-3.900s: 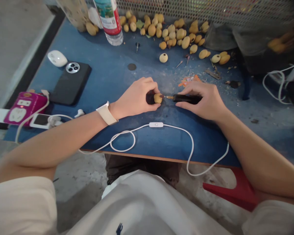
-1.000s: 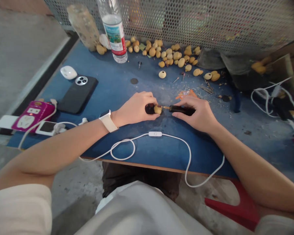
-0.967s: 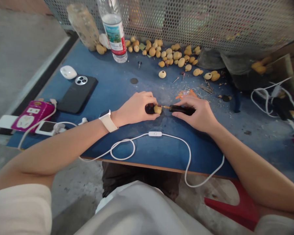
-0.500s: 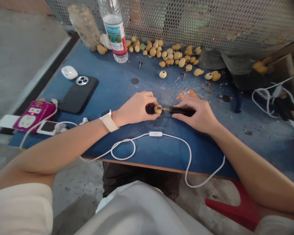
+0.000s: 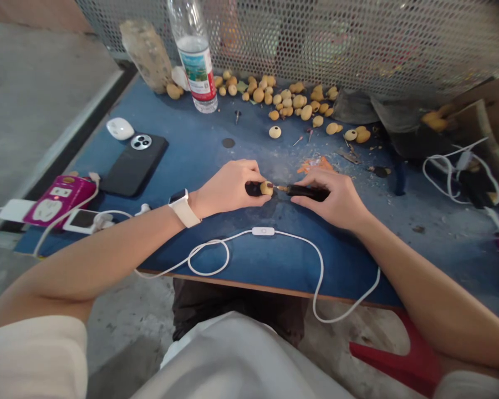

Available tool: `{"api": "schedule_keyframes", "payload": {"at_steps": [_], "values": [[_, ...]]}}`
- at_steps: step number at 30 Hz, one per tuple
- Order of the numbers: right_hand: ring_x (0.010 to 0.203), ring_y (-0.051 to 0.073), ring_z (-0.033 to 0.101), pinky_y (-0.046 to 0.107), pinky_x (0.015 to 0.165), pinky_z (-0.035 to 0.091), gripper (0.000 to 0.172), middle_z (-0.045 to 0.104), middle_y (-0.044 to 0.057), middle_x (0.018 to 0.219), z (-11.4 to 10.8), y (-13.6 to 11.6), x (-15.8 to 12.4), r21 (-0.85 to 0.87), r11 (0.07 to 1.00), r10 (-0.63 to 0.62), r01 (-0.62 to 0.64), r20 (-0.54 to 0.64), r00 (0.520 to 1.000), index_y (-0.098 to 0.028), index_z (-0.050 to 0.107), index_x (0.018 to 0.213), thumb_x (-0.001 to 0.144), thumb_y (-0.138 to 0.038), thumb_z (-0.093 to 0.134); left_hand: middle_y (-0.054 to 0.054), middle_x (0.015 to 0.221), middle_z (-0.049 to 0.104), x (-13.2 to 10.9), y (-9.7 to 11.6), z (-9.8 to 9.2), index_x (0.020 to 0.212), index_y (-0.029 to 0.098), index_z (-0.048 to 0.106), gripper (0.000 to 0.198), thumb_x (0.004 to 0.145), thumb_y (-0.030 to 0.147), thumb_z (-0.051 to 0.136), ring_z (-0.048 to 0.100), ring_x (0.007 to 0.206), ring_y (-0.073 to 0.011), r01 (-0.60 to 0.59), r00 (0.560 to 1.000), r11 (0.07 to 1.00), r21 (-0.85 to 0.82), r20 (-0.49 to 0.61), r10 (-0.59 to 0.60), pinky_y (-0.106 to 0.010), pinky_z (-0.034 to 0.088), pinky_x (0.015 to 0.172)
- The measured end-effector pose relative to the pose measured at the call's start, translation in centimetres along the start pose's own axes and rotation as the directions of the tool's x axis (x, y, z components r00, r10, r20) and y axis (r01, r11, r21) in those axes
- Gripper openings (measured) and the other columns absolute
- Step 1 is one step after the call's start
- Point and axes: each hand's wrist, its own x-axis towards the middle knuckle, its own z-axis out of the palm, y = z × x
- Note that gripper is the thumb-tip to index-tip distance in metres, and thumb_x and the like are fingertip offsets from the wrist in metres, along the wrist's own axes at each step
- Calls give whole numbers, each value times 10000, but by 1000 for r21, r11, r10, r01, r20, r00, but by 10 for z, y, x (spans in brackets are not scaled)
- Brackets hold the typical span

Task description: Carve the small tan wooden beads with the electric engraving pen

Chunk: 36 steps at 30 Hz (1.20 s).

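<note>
You sit in front of a wide blue worktop (image 5: 270,266), and a metal mesh screen with round holes (image 5: 316,44) stands behind it. A white cable (image 5: 228,244) with a small switch lies in loops near the front edge, and it runs up toward your hands. On the far side there is a plastic water bottle (image 5: 195,66), and many tan seeds (image 5: 283,100) lie in a loose row beside it. On your left side are a black phone (image 5: 135,166) and a pink power socket (image 5: 58,200).

Your left hand (image 5: 228,187) and your right hand (image 5: 336,197) work close together at the middle of the worktop, above the surface. The left fingers (image 5: 249,169) are curled narrow around one tan seed (image 5: 266,188), and a dark thing under them is hard to tell. The right fingers (image 5: 311,176) hold a black rotary pen (image 5: 307,192) closed and level. Its thin metal bit (image 5: 279,188) points left and seems to touch the seed. Orange shavings (image 5: 316,164) lie just beyond the pen.
</note>
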Motion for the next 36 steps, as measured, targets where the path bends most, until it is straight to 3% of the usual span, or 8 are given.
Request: {"api": "schedule_keyframes", "payload": {"at_steps": [7, 18, 23, 29, 36], "values": [[874, 301, 834, 479, 859, 683, 226, 926, 67, 1040, 0, -2, 0, 29, 999, -15, 14, 42, 999, -297, 904, 1051, 997, -480, 1026, -71, 1059, 860, 0, -3, 0, 1116, 263, 1007, 151, 1080, 388, 930, 799, 956, -236, -21, 1000, 1000, -4, -3, 21, -381, 613, 943], [904, 307, 826, 499, 909, 702, 276, 913, 82, 1096, 3, 1, -1, -3, 1000, 31, -31, -47, 998, -286, 867, 1102, 1003, -500, 1010, -87, 1077, 858, 0, -2, 1, 1095, 233, 979, 194, 1075, 417, 920, 812, 973, -255, -11, 1000, 1000, 4, 2, 11, -400, 632, 957], [889, 295, 816, 478, 879, 677, 217, 895, 67, 1060, 4, 3, -2, -2, 1000, 20, -21, -91, 996, -289, 869, 1098, 1011, -452, 982, -97, 1159, 888, 1, 2, 3, 1150, 208, 917, 202, 988, 325, 947, 839, 1050, -279, 23, 1000, 1000, 13, -1, -23, -414, 645, 1022], [911, 293, 826, 458, 839, 683, 198, 900, 67, 1081, 6, 8, -4, 28, 999, 23, -19, -145, 989, -298, 874, 1089, 995, -428, 988, -15, 989, 876, 0, 7, 2, 1313, 212, 861, 344, 971, 204, 885, 803, 843, -198, 72, 997, 994, -86, -28, -74, -327, 608, 876], [928, 288, 846, 474, 896, 705, 290, 928, 70, 1198, 7, 6, -5, 42, 998, 48, -41, -171, 984, -312, 870, 1211, 988, -444, 1002, -60, 1083, 901, 0, 7, 1, 1266, 197, 860, 309, 959, 217, 888, 856, 970, -238, 45, 999, 998, -46, -6, -46, -364, 650, 985]]}}
